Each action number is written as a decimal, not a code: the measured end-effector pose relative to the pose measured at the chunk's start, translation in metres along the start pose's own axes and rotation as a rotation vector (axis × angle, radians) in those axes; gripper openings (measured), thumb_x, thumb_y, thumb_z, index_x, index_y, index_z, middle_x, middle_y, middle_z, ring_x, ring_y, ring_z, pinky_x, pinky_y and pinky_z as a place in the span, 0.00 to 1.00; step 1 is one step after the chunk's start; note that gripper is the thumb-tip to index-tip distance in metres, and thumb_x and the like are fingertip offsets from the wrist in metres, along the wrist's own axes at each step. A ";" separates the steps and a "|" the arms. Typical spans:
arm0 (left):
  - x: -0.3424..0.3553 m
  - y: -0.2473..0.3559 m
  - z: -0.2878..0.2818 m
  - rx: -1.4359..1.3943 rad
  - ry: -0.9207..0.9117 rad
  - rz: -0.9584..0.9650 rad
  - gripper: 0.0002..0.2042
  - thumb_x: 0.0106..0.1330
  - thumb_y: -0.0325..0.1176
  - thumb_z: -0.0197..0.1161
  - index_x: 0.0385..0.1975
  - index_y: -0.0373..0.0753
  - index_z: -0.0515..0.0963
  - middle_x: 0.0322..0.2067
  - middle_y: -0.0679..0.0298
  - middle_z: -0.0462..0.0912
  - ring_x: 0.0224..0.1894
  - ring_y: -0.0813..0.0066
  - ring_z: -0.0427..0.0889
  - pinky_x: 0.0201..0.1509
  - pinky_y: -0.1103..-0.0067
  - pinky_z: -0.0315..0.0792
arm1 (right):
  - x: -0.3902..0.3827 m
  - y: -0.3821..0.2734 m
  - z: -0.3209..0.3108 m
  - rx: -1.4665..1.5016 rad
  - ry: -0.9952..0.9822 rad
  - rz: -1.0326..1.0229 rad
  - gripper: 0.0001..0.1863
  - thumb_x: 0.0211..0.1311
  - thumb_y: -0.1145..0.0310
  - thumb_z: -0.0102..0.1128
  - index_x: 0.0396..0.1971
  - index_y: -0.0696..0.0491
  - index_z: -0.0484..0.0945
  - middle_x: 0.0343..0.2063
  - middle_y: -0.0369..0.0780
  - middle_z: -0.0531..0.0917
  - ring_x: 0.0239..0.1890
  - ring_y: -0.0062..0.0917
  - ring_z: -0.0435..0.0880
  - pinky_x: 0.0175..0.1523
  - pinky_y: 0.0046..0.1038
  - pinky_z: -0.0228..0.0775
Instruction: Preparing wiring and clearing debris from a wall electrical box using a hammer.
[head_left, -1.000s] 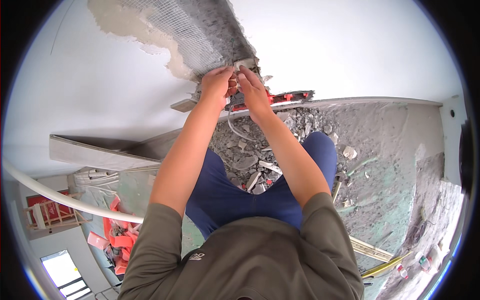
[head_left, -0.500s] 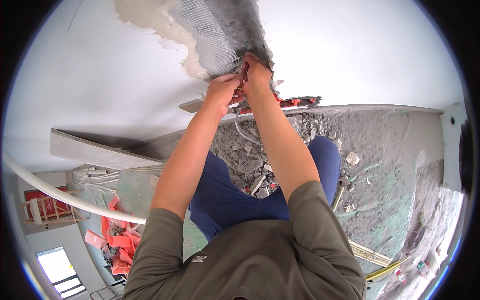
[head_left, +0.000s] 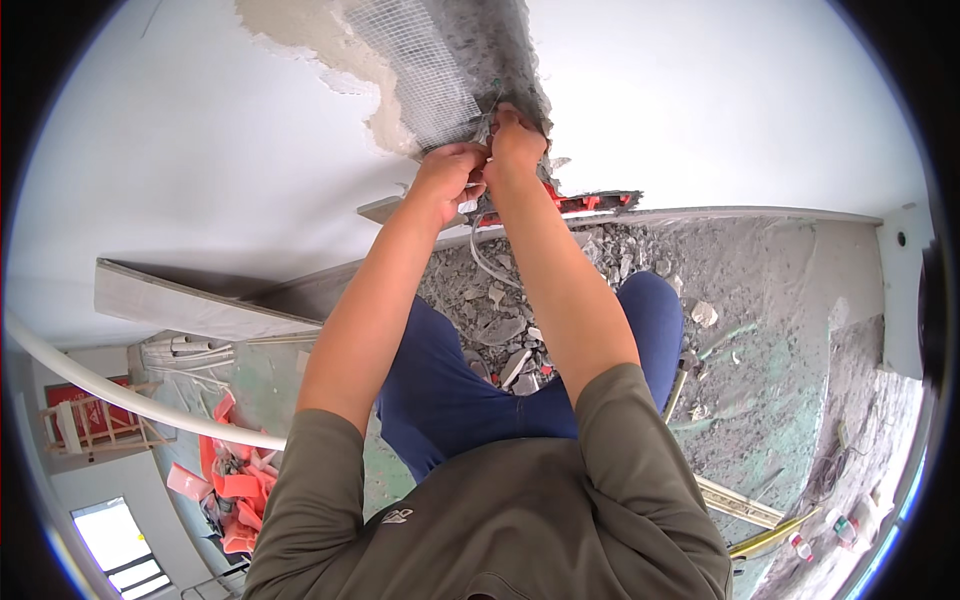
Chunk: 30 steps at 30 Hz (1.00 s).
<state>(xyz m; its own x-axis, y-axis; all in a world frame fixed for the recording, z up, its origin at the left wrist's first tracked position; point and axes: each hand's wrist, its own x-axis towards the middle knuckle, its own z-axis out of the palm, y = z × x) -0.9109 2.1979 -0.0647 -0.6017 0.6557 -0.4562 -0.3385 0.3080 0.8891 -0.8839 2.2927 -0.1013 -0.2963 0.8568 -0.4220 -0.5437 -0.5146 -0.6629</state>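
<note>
At the lower end of a broken-out strip in the wall (head_left: 690, 110), my left hand (head_left: 450, 175) and my right hand (head_left: 515, 145) meet with bent, pinched fingers. What lies between the fingertips is too small and hidden to name. A thin wire-like strand (head_left: 497, 95) shows just above my right hand. White mesh (head_left: 415, 75) lines the strip up and left of my hands. Below them, a pale flexible tube (head_left: 482, 255) curves down toward the rubble. Red pieces (head_left: 590, 203) sit in a gouged slot along the wall's foot.
Broken rubble (head_left: 500, 325) covers the floor between my knees. A long grey board (head_left: 190, 295) leans at the left, with a white pipe (head_left: 140, 395) arching nearer. Crumpled orange-red material (head_left: 238, 480) lies at lower left. Pale strips (head_left: 740, 502) lie at lower right.
My hands stay at the same spot, the fingers shifting only slightly. The thin strand above my right hand shows more clearly now. The view has moved a little.
</note>
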 end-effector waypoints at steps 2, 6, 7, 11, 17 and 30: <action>0.001 0.001 0.000 0.002 0.001 -0.009 0.05 0.65 0.28 0.56 0.35 0.39 0.80 0.28 0.68 0.80 0.25 0.81 0.76 0.30 0.82 0.71 | -0.004 -0.006 -0.004 -0.032 -0.040 0.066 0.07 0.61 0.70 0.56 0.33 0.57 0.81 0.22 0.34 0.77 0.21 0.19 0.71 0.26 0.21 0.65; -0.005 0.004 -0.002 0.193 0.000 0.042 0.07 0.67 0.29 0.53 0.38 0.36 0.78 0.28 0.65 0.80 0.26 0.79 0.76 0.30 0.81 0.70 | -0.016 -0.017 -0.017 -0.173 -0.137 0.132 0.08 0.65 0.70 0.54 0.27 0.57 0.78 0.23 0.35 0.76 0.22 0.19 0.71 0.26 0.22 0.64; -0.008 0.005 -0.001 0.186 -0.017 0.053 0.07 0.67 0.29 0.53 0.38 0.36 0.78 0.28 0.65 0.80 0.26 0.79 0.76 0.30 0.81 0.70 | -0.018 -0.019 -0.019 -0.151 -0.175 0.097 0.08 0.65 0.70 0.54 0.27 0.57 0.78 0.23 0.35 0.76 0.22 0.19 0.71 0.26 0.22 0.64; -0.032 0.010 -0.002 0.855 0.191 0.445 0.09 0.67 0.30 0.51 0.38 0.35 0.78 0.28 0.60 0.83 0.29 0.69 0.82 0.35 0.74 0.73 | -0.030 -0.036 -0.023 -0.153 -0.178 0.212 0.09 0.67 0.70 0.52 0.34 0.59 0.78 0.22 0.34 0.75 0.22 0.18 0.70 0.27 0.23 0.63; -0.056 0.044 -0.012 0.867 0.246 0.590 0.12 0.67 0.33 0.49 0.41 0.39 0.79 0.29 0.58 0.84 0.34 0.58 0.84 0.42 0.68 0.75 | -0.070 -0.071 -0.057 0.136 -0.402 0.365 0.13 0.67 0.71 0.50 0.46 0.62 0.77 0.23 0.34 0.75 0.22 0.18 0.70 0.29 0.21 0.63; -0.062 0.040 -0.047 1.378 0.442 0.667 0.09 0.64 0.29 0.55 0.42 0.44 0.77 0.29 0.57 0.84 0.34 0.55 0.83 0.37 0.64 0.75 | -0.043 -0.137 -0.084 -1.212 -0.357 -0.970 0.14 0.57 0.77 0.50 0.38 0.49 0.82 0.21 0.39 0.83 0.25 0.34 0.83 0.33 0.32 0.74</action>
<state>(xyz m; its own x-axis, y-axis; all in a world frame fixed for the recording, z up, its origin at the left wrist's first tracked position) -0.9216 2.1371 -0.0022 -0.6039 0.7551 0.2552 0.7967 0.5817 0.1644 -0.7304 2.3238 -0.0443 -0.4801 0.7350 0.4789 0.2400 0.6351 -0.7341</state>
